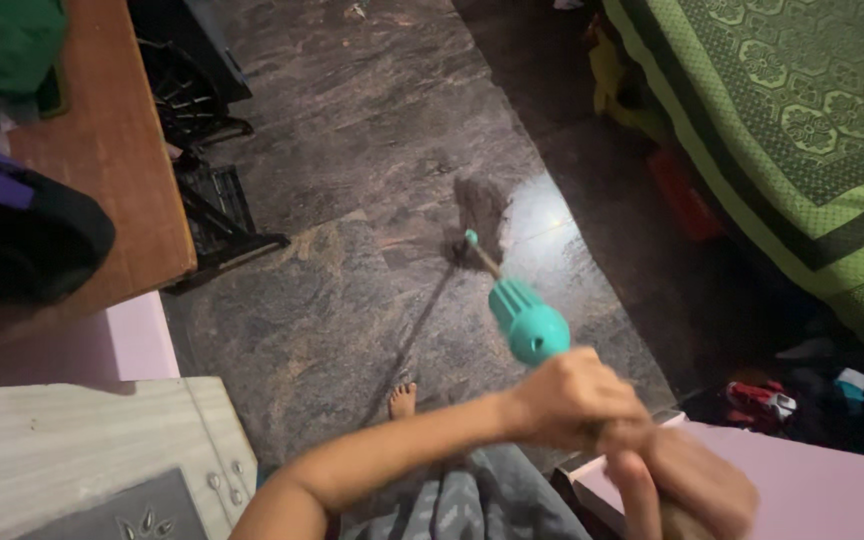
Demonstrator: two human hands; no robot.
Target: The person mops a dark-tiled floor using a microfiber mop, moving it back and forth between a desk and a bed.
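Both hands sit closest to the lens, at about five o'clock in the view. The left hand, reaching across from the lower left, is closed in a fist around the upper end of the mop. The right hand is wrapped just below it, fingers curled down over what seems to be the very end of the handle, though motion blur hides the exact grip.

From the hands the mop runs toward eleven o'clock. It has a thick teal plastic grip, ribbed along part of its length, then a thin pale shaft with a small teal collar, ending in a grey, shaggy mop head that rests on the dark stone floor. Just at three o'clock of the head lies a bright wet sheen.

To work this stroke well, I judge the head should stay flat on the stone, with the two stacked hands steering evenly so the thin shaft does not bend.

A bare foot shows at seven o'clock of the teal grip. Farther out, a bed with a green patterned cover fills the two o'clock corner. A wooden table stands at ten o'clock with a dark bag on it, and black racks stand beside it.
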